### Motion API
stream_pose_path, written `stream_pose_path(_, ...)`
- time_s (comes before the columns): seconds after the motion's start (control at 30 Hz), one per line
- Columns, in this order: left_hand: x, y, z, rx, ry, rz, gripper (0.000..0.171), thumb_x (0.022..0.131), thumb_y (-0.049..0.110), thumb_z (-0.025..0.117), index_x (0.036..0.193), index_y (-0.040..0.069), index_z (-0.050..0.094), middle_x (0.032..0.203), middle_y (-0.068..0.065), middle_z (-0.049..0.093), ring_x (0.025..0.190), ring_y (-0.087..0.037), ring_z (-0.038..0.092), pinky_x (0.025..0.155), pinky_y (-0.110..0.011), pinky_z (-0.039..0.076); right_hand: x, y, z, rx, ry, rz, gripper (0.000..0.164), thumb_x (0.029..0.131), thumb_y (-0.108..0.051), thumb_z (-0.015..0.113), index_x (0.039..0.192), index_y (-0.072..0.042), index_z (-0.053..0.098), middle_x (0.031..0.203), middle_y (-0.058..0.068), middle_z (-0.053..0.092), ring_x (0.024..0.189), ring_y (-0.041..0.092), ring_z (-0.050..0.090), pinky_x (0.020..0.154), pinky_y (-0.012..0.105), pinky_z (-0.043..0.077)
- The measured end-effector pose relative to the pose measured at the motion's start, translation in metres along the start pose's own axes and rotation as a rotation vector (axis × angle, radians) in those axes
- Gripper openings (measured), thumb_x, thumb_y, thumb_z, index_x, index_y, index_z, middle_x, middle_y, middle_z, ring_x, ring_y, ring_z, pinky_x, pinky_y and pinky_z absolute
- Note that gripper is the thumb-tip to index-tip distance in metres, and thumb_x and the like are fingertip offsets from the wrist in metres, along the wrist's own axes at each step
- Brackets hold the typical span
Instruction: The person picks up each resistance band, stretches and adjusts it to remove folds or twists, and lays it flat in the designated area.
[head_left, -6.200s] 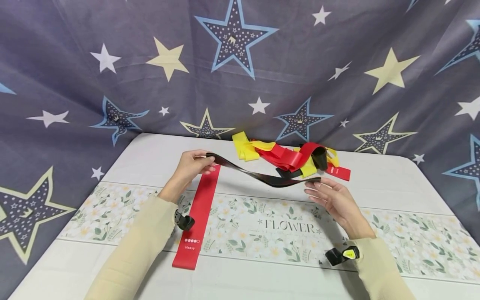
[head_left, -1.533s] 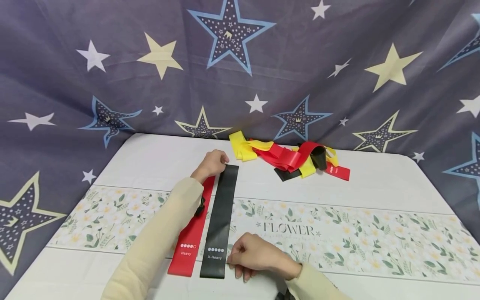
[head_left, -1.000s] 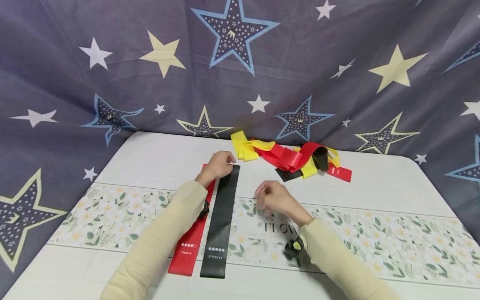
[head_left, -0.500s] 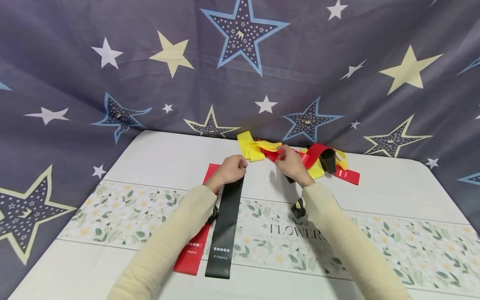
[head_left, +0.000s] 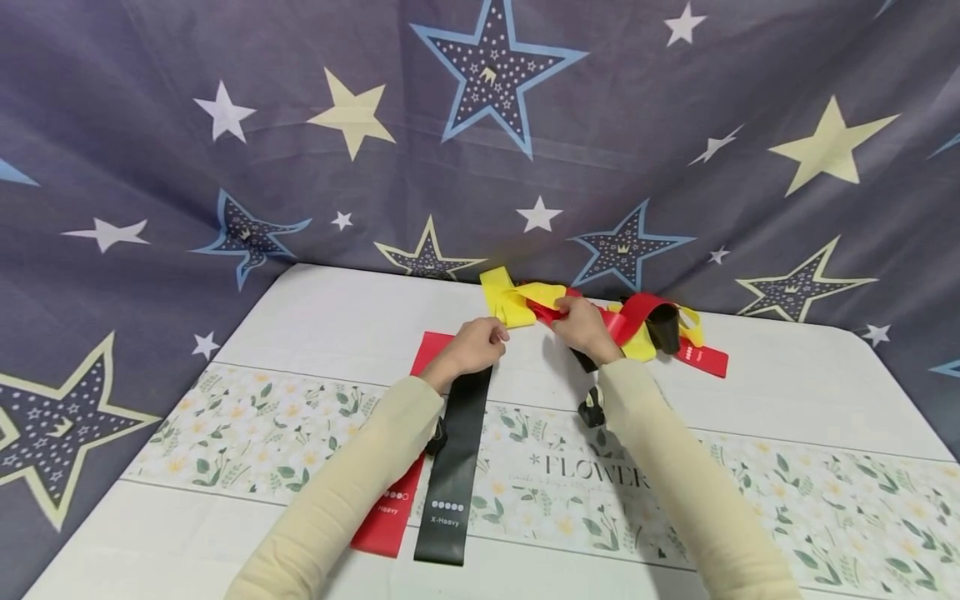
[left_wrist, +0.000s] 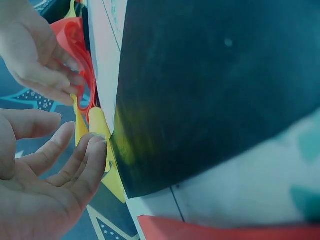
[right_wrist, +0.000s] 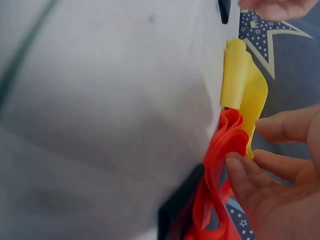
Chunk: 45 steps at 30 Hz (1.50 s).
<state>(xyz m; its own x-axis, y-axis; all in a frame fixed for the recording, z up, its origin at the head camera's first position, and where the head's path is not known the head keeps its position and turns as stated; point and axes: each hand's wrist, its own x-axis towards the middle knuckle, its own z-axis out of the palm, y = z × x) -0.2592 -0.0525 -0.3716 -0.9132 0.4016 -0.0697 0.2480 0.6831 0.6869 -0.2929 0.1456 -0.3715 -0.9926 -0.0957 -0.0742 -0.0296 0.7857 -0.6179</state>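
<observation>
A black resistance band [head_left: 454,467] marked X-Heavy lies flat, beside a red band [head_left: 386,525] marked Heavy, which my left forearm partly covers. My left hand [head_left: 474,346] hovers by the black band's far end, fingers loosely curled; the left wrist view shows nothing between its fingers. At the back, my right hand [head_left: 585,325] reaches into a heap of bands and pinches the edge of a yellow resistance band [right_wrist: 252,92]. Its fingertips also sit against a folded red band [right_wrist: 225,145] in the right wrist view.
The heap continues rightward with a curled red band [head_left: 637,317], a black loop [head_left: 663,327] and a red labelled end [head_left: 705,360]. A star-patterned curtain [head_left: 300,150] hangs right behind the white table [head_left: 352,308], whose cover has a floral strip.
The black band, earlier held up between both hands, now lies beside the red one. My right hand has gone from its near end to the heap; my left has drifted off its far end.
</observation>
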Motion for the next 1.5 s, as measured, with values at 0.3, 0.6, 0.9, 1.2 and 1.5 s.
stream_pose_path(0.3,-0.001,0.005,0.0,0.001,0.032,0.018,0.026,0.091,0.005,0.049,0.113,-0.003,0.061,0.101,-0.016,0.064,0.086,-0.025,0.06,0.077,-0.033,0.05,-0.032,-0.006,0.011,0.042,0.05,-0.122,0.04,0.084,-0.002,0.058,0.124,0.005,0.059,0.113,0.022,0.066,0.103,0.033,0.064,0.089,0.043,0.052)
stream_pose_path(0.6,-0.005,0.012,0.013,0.105,0.17,0.104,0.039,0.082,0.007,0.068,0.12,0.001,0.059,0.113,-0.018,0.055,0.1,-0.028,0.053,0.083,-0.037,0.048,-0.081,-0.024,0.026,0.171,0.045,-0.295,0.041,0.08,0.005,0.058,0.121,0.008,0.06,0.114,0.022,0.065,0.1,0.032,0.067,0.088,0.041,0.053)
stream_pose_path(0.9,-0.016,0.023,0.014,0.179,0.187,0.234,0.015,0.084,0.002,0.064,0.096,0.006,0.07,0.096,-0.009,0.067,0.092,-0.024,0.061,0.083,-0.035,0.051,-0.109,-0.031,0.027,0.26,0.115,-0.363,0.04,0.08,0.007,0.061,0.121,0.007,0.06,0.109,0.019,0.063,0.098,0.031,0.066,0.086,0.041,0.054)
stream_pose_path(1.2,-0.022,0.046,0.001,0.066,0.293,0.312,0.012,0.085,-0.001,0.061,0.093,0.004,0.069,0.092,-0.008,0.07,0.08,-0.021,0.063,0.072,-0.029,0.053,-0.105,-0.033,0.009,0.306,0.394,-0.334,0.039,0.078,0.005,0.067,0.115,0.005,0.054,0.109,0.022,0.052,0.098,0.035,0.058,0.086,0.048,0.052)
stream_pose_path(1.5,-0.029,0.065,-0.012,0.011,0.341,0.404,0.011,0.087,-0.002,0.059,0.093,0.003,0.068,0.089,-0.01,0.068,0.08,-0.021,0.063,0.073,-0.033,0.053,-0.097,-0.042,-0.015,0.329,0.405,-0.383,0.024,0.084,0.001,0.066,0.107,0.005,0.061,0.105,0.022,0.062,0.09,0.031,0.064,0.076,0.034,0.055)
